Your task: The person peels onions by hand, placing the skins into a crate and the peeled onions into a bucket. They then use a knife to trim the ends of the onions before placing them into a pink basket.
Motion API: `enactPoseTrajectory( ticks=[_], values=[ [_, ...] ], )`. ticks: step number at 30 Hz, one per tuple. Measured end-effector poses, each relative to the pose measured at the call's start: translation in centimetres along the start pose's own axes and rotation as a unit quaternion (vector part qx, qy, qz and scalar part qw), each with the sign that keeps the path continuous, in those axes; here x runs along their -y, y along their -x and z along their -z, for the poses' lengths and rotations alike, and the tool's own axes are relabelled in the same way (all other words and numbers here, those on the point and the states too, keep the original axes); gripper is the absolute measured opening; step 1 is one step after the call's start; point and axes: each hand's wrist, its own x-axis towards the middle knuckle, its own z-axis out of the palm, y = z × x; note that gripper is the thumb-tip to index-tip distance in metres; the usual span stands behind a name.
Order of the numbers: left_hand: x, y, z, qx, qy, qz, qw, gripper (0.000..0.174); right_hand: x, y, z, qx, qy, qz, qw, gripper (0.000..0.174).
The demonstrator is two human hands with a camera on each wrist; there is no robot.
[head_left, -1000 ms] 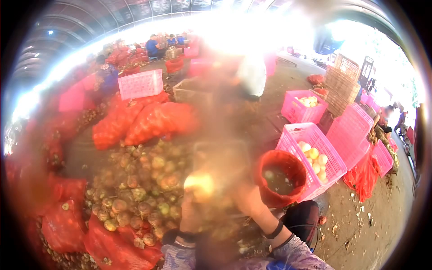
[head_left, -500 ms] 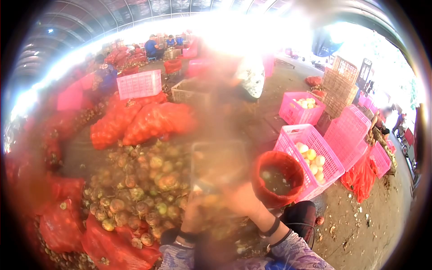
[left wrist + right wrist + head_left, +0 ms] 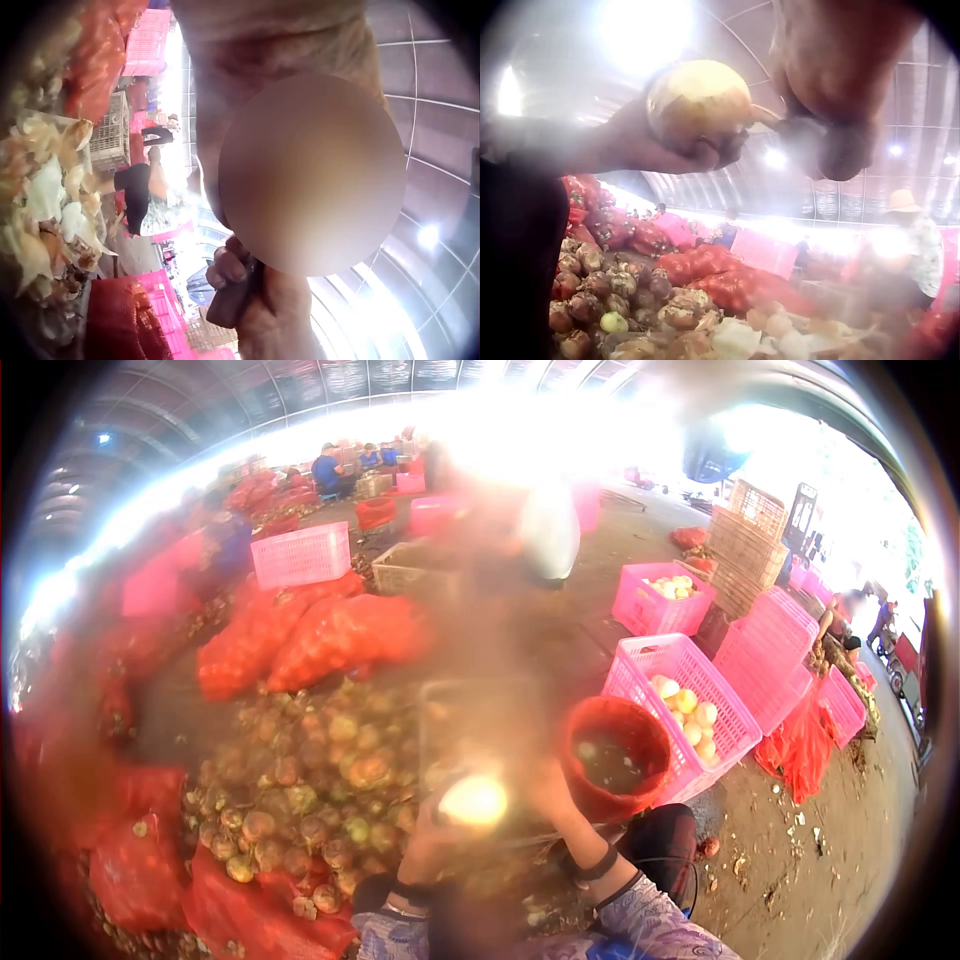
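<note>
My left hand (image 3: 430, 828) grips a shiny pale-yellow onion (image 3: 474, 801), its fingers wrapped beneath it in the right wrist view. That onion (image 3: 315, 180) is a large blurred round shape in the left wrist view. Close to it on the right, my right hand (image 3: 550, 790) has curled fingers around a small dark object (image 3: 229, 304), whose kind I cannot tell. A thin strip (image 3: 765, 116) runs from the onion towards the right hand. A blurred crate (image 3: 480, 695) stands in front of the hands, with loose onion skins (image 3: 49, 191) close below them.
Unpeeled onions (image 3: 290, 790) are heaped to the left, beside red mesh sacks (image 3: 340, 645). On the right stand a red-lined bucket (image 3: 617, 755) and a pink crate (image 3: 735, 735) of peeled onions. Stacked pink baskets (image 3: 765, 660) rise behind. Another person (image 3: 922, 247) is ahead.
A bright onion shows at my left hand a second ago, is not distinct half a second ago, and stands out again now, further right. The head view has shifted slightly.
</note>
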Motion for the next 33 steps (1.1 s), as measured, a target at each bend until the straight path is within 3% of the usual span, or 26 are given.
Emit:
enactPoseTrajectory(
  ticks=[7, 9, 10, 12, 16, 18, 19, 21, 22, 23, 24, 25, 27, 30, 33],
  values=[
    [0.6, -0.9, 1.1, 0.014, -0.022, 0.041, 0.999, 0.082, 0.4, 0.3, -0.4, 0.009, -0.176, -0.086, 0.981, 0.011],
    [0.7, -1.1, 0.8, 0.013, -0.049, 0.036, 0.998, 0.084, 1.5, -0.3, 0.2, 0.007, -0.272, -0.224, 0.936, 0.015],
    [-0.1, -1.0, -0.1, 0.010, -0.024, 0.016, 1.000, 0.084, 2.4, -0.5, 0.5, 0.007, -0.272, -0.223, 0.936, 0.015],
    [-0.8, -1.0, -1.0, 0.007, 0.000, -0.007, 1.000, 0.084, 3.8, -1.0, 1.1, -0.060, -0.232, -0.341, 0.909, 0.018],
    [-0.4, -1.0, -0.2, -0.001, 0.054, 0.003, 0.999, 0.081, 4.8, -2.1, 2.4, -0.031, -0.244, -0.334, 0.910, 0.022],
    [-0.2, -1.0, 0.2, 0.007, 0.085, 0.012, 0.996, 0.079, 6.8, -3.0, 2.5, -0.132, -0.263, -0.177, 0.939, 0.019],
    [-0.3, -0.8, 0.1, 0.028, 0.110, 0.014, 0.993, 0.076, 7.3, -3.2, 2.7, -0.131, -0.263, -0.177, 0.940, 0.019],
    [-1.1, -0.2, -0.8, 0.043, 0.136, 0.017, 0.990, 0.074, 8.1, -3.3, 2.8, -0.033, -0.297, -0.137, 0.944, 0.020],
    [-2.0, -0.1, -2.1, -0.016, 0.028, 0.027, 0.999, 0.072, 7.7, -2.9, 2.1, -0.030, -0.298, -0.140, 0.944, 0.020],
    [-2.5, -0.1, -2.7, -0.074, -0.081, 0.036, 0.993, 0.071, 6.9, -2.4, 1.0, -0.014, -0.216, -0.197, 0.956, 0.020],
    [-1.8, -0.4, -2.1, -0.074, -0.080, 0.037, 0.993, 0.071, 6.4, -2.1, 0.4, 0.001, -0.131, -0.251, 0.959, 0.020],
    [-0.7, -0.9, -1.2, -0.068, -0.074, 0.039, 0.994, 0.071, 6.7, -2.2, 0.9, 0.002, -0.130, -0.252, 0.959, 0.020],
    [0.2, -1.1, -0.5, -0.062, -0.067, 0.040, 0.995, 0.071, 7.1, -2.9, 2.6, 0.066, -0.065, -0.082, 0.992, 0.016],
    [0.4, -0.6, -0.3, -0.027, -0.060, 0.003, 0.998, 0.070, 0.4, -3.4, 0.7, 0.026, -0.078, -0.080, 0.993, 0.025],
    [0.6, -0.3, -0.1, -0.013, 0.051, 0.000, 0.999, 0.069, -3.3, -3.3, -0.9, 0.020, -0.013, -0.091, 0.996, 0.023]
  ],
)
